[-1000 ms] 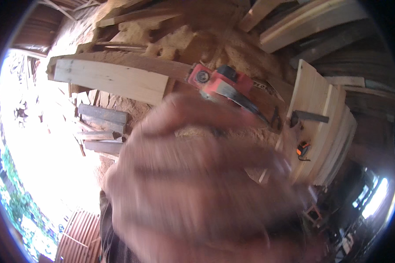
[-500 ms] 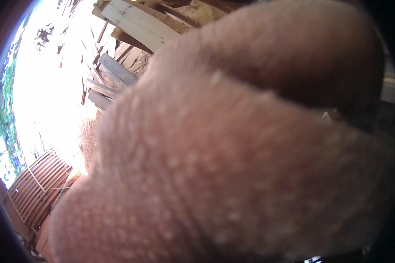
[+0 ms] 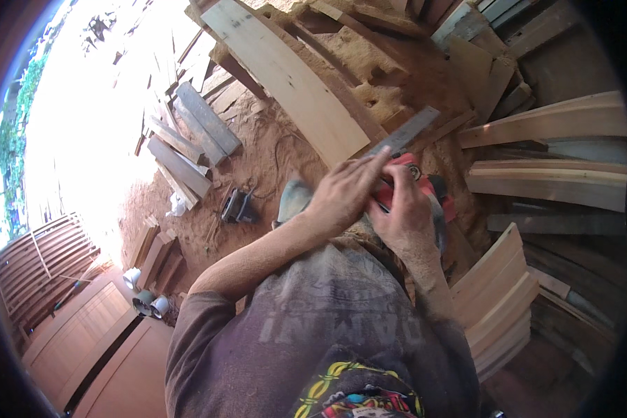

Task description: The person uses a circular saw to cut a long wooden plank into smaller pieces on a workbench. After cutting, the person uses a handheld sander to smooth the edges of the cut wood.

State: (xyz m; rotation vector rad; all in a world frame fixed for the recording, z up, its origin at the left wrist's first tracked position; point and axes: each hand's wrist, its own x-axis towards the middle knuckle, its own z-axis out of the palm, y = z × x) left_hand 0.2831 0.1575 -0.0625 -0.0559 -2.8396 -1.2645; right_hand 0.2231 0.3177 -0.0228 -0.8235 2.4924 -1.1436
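Both hands are together in front of my body, above the lap. My left hand (image 3: 341,193) lies with its fingers stretched out and pressed flat against a red-and-black tool (image 3: 398,159), close to a grey metal strip (image 3: 412,131) that juts away from it. My right hand (image 3: 405,214) is bent round the near side of the same tool, its fingers curled. The tool has a round metal part, and more red shows to the right of the right hand. Its exact kind is largely hidden by the hands.
A long pale board (image 3: 285,76) lies ahead on sawdust. Curved timber pieces (image 3: 550,184) are stacked at right, with more (image 3: 498,299) nearer. A dark power tool (image 3: 238,206) sits on the ground at left, near grey offcuts (image 3: 205,122). Wooden panels (image 3: 83,327) lie at lower left.
A hand that filled most of the view close to the camera has gone down. Both hands are now at the red-and-black tool in front of my body.
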